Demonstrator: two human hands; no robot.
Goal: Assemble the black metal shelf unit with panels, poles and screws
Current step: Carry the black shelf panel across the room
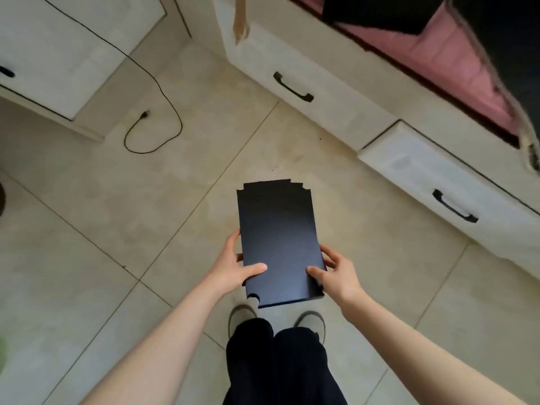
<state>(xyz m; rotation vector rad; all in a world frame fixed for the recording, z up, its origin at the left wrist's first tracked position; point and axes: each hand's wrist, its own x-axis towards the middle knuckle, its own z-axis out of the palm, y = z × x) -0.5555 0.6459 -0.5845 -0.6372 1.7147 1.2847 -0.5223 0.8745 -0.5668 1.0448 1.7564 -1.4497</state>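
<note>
The left hand [230, 271] and right hand [336, 271] each grip one black panel [277, 229] between them, thumbs on top; no poles or screws show, so the job looks barely begun.

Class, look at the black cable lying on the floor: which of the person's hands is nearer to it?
Left. The left hand grips the panel's left edge, on the side toward the cable. The right hand grips the opposite edge, farther away.
</note>
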